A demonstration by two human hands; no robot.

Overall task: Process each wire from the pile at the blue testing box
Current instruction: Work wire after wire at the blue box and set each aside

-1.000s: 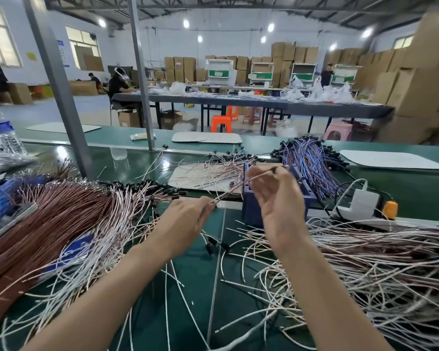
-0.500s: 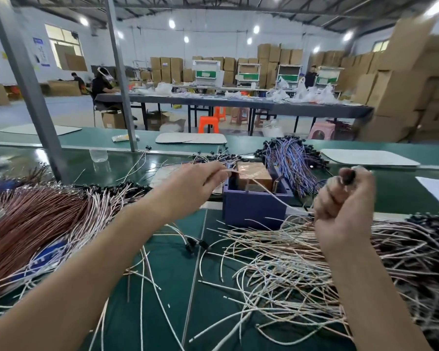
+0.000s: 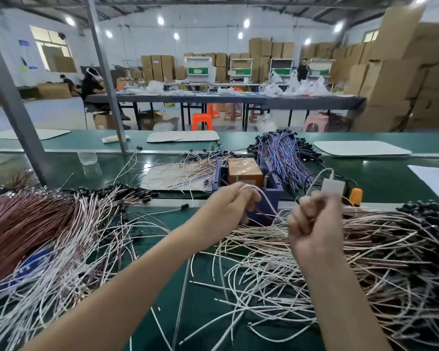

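Your left hand pinches a wire; your right hand blurred, fingers curled, grip unclear. Blue label unreadable.

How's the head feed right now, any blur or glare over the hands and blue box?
Head view: right hand motion-blurred, fingers smeared; left hand and blue box fairly sharp, the wire between the hands traceable; ceiling-light glare on the belt; posts lean from wide-angle distortion.

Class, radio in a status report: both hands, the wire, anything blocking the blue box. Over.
Left hand, right hand both grip one wire. Wire held in front of blue testing box. Nothing in between; pile lies below.
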